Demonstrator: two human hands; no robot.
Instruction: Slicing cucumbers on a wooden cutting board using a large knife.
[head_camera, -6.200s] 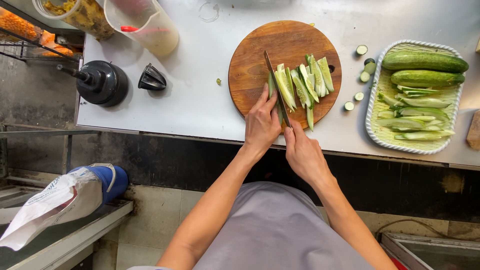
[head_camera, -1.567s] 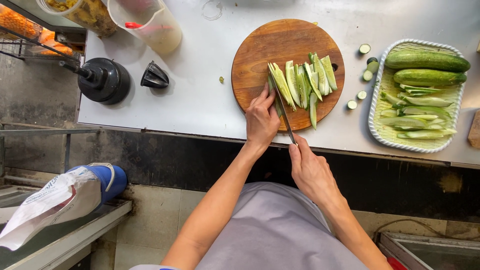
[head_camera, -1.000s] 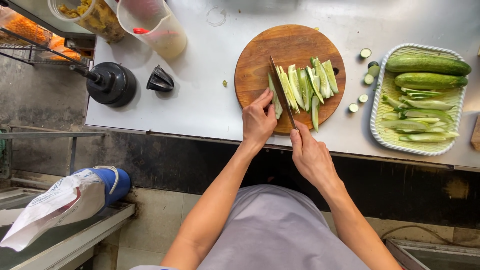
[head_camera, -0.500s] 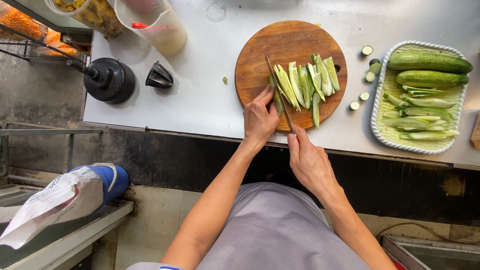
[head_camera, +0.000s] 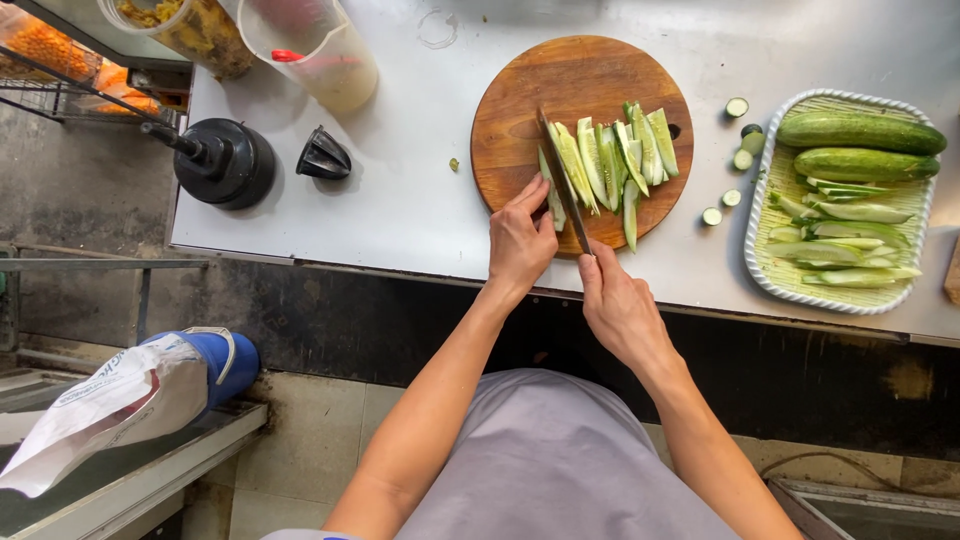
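The cucumber piece (head_camera: 549, 192) being cut lies on the round wooden cutting board (head_camera: 520, 110), at the left end of a row of cucumber spears (head_camera: 618, 165), pinned by the fingertips of the left hand (head_camera: 520, 240), while the right hand (head_camera: 618, 305) has its grip closed around the handle of the knife (head_camera: 563, 180), whose blade runs lengthwise along the piece. To cut it well, I judge the blade should stay parallel to the piece with the left fingertips curled clear of the edge. Right of the board, cut end slices (head_camera: 737, 158) dot the counter (head_camera: 400, 200) beside a white tray (head_camera: 760, 285) of whole cucumbers (head_camera: 860, 132) and more spears.
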